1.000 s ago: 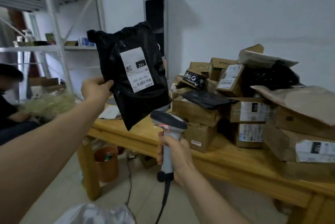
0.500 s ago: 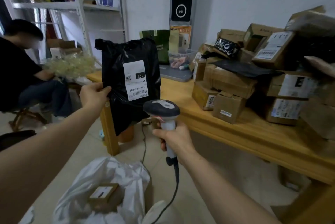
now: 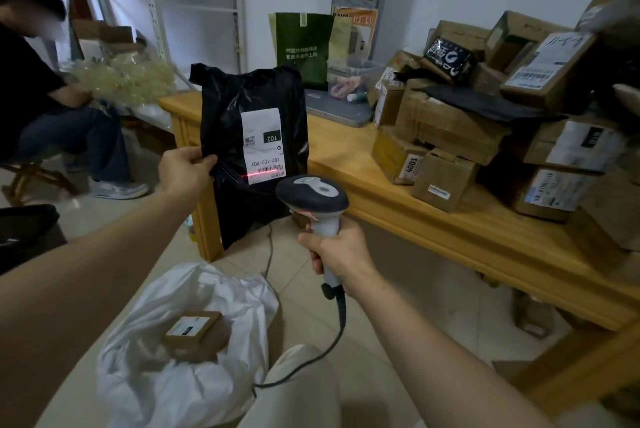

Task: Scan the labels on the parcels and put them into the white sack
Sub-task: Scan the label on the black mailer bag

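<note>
- Hands first: the left hand (image 3: 185, 168), left of centre, pinches the left edge of the black parcel (image 3: 239, 98) between thumb and fingers. The bag hangs upright mid-frame, in front of the table (image 3: 433, 230) corner.
- The right hand (image 3: 334, 249), just below centre, is wrapped round the handle of the scanner (image 3: 311, 197), whose head points at the bag from close below.
- The label (image 3: 263, 147) faces the camera with its print upside down. A red scan line (image 3: 258, 173) crosses its lower end over the barcode and spills slightly onto the black film at the left.
- The step in hand looks like reading this barcode. To do it well, hold the bag steady with the film flat so the label does not crease, and let the line cover every bar squarely. The glossy film may glare, so a slight tilt could help. Wait for the read to register before lowering the bag.
- The white sack (image 3: 149, 375) lies open on the floor at lower left, under the left forearm, with a brown box (image 3: 194, 329) inside. The drop should be short, with the release over the mouth.
- The cable (image 3: 332, 341) trails from the scanner through lower centre, near the sack's right edge, and is best kept out of the opening.
- A pile of parcels (image 3: 450, 130) fills the right of the frame on the table.
- A seated person (image 3: 31, 88) is at upper left, well apart.
</note>
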Demonstrator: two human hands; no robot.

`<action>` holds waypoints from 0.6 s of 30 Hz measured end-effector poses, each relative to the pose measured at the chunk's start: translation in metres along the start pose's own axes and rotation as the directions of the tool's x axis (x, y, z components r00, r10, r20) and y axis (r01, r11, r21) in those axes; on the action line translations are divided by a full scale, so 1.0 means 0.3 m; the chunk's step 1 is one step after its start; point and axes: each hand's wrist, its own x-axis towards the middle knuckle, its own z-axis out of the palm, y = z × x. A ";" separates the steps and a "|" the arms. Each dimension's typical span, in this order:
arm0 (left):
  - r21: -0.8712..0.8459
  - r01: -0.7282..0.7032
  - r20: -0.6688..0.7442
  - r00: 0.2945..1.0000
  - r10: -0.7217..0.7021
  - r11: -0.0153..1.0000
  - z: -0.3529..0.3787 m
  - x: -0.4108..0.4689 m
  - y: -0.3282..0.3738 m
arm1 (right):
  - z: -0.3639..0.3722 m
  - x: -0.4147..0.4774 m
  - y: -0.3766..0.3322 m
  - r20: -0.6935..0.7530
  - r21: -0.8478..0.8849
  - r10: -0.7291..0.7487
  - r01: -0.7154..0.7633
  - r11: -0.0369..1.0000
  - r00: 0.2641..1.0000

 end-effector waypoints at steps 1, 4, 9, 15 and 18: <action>0.001 0.004 0.001 1.000 -0.004 1.000 0.000 -0.001 -0.001 | 0.000 -0.003 0.000 0.005 0.004 0.000 0.000 1.000 1.000; -0.003 0.015 0.000 1.000 -0.015 1.000 0.002 0.000 -0.007 | 0.000 -0.006 0.004 0.020 0.015 0.006 -0.006 1.000 1.000; 0.002 0.026 -0.011 1.000 -0.026 1.000 0.000 -0.010 -0.007 | 0.003 0.000 0.003 0.022 0.006 0.000 0.000 1.000 1.000; 0.016 0.015 -0.021 1.000 -0.014 1.000 -0.008 -0.015 -0.016 | 0.017 0.008 0.013 0.050 0.012 0.019 -0.019 1.000 0.999; 0.004 0.015 -0.020 1.000 -0.015 1.000 -0.018 -0.011 -0.020 | 0.020 0.012 0.014 0.049 0.023 0.016 -0.017 1.000 0.999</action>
